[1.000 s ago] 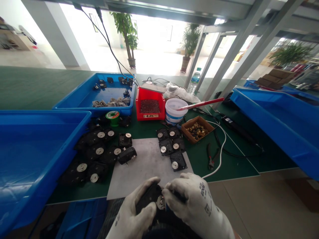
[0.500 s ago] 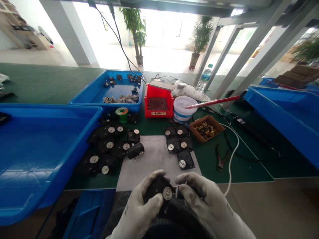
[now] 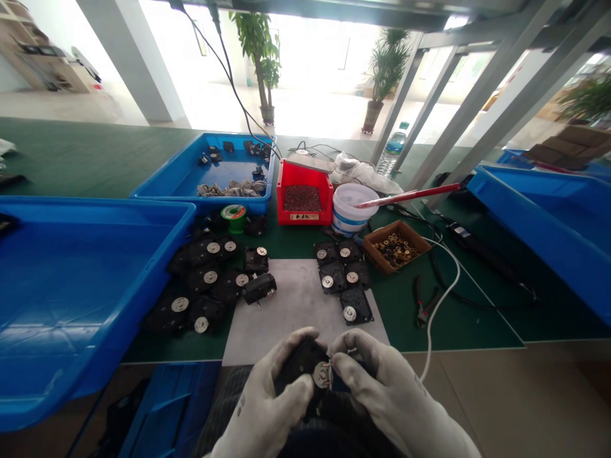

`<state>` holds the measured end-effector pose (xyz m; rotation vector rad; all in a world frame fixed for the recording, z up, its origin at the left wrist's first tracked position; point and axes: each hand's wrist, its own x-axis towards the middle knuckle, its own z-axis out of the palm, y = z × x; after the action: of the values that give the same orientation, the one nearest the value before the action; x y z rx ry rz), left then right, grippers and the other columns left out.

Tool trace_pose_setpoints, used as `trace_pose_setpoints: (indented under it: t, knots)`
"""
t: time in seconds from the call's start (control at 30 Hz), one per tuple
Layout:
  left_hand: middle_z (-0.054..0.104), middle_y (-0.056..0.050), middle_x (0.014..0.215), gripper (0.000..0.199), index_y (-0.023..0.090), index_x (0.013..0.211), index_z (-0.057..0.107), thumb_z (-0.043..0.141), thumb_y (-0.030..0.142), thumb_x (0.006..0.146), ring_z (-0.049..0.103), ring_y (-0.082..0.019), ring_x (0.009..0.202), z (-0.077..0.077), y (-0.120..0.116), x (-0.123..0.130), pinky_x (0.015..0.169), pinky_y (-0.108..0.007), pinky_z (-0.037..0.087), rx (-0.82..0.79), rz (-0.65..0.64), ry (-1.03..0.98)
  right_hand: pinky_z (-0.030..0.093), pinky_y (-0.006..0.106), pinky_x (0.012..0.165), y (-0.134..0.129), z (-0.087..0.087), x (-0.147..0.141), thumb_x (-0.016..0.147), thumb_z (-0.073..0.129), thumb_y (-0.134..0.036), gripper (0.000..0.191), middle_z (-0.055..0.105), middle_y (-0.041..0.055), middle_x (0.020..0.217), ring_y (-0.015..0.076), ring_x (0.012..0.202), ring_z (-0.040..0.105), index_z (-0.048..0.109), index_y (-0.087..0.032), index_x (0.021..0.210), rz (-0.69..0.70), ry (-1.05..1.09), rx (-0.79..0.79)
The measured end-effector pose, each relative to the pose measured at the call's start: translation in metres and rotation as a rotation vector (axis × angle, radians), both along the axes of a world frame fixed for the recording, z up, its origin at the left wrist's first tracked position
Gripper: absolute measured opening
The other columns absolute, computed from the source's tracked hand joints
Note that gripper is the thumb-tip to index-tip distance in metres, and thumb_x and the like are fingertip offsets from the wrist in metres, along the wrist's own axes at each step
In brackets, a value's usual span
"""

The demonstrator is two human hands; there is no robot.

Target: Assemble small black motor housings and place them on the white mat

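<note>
In my left hand [image 3: 279, 388], wrapped in a white glove, is a black boxy mechanism [image 3: 300, 366] with a round silver metal disc [image 3: 322, 375] on its face. The thumb presses beside the disc. My gloved right hand [image 3: 377, 375] is closed at the mechanism's right edge, thumb and forefinger pinched by the disc. Thin metal bits show at those fingertips; the rest of what they grip is hidden. Both hands are over my lap, just in front of a grey sheet [image 3: 291, 312]. Similar black mechanisms [image 3: 356, 306] with silver discs sit beyond, some on the sheet.
Blue trays [image 3: 95, 216] stand at left, with another blue bin [image 3: 548, 210] at right. Across the middle are a solder spool [image 3: 233, 219], a red bin [image 3: 305, 218] of small granules, a white bucket [image 3: 351, 219] and a box of brass parts [image 3: 396, 247]. Cutters [image 3: 422, 305] lie beside a white cable [image 3: 442, 305].
My right hand has moved left, bringing its pinched fingers up to the disc of the mechanism. The dark part seen in it before is now mostly hidden. My left hand keeps its hold.
</note>
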<state>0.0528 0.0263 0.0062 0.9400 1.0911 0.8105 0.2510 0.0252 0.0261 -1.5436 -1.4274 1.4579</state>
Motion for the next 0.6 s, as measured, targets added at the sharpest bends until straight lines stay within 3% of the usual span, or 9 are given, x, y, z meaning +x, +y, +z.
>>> trace_pose_setpoints:
  t: [0.2,0.6]
  knots:
    - [0.076,-0.012,0.131,0.054,0.020,0.132,0.069,0.076,0.039,0.082,0.071,-0.036,0.121,0.0019,-0.0006,0.0012,0.102,-0.041,0.060,-0.018,0.019,-0.009,0.049,0.023,0.062,0.0012,-0.0009,0.0015,0.100,0.056,-0.045,0.024,0.068,-0.0018,0.076,0.0146,0.068,0.064,0.062,-0.023,0.093,0.056,-0.009,-0.002]
    - [0.076,-0.012,0.130,0.058,0.018,0.134,0.068,0.076,0.040,0.081,0.070,-0.036,0.124,0.0023,0.0004,-0.0009,0.104,-0.039,0.058,-0.003,0.024,0.016,0.047,0.022,0.059,0.0042,0.0047,-0.0007,0.098,0.061,-0.041,0.020,0.069,-0.0022,0.075,0.0138,0.066,0.063,0.064,-0.022,0.091,0.047,-0.037,0.024]
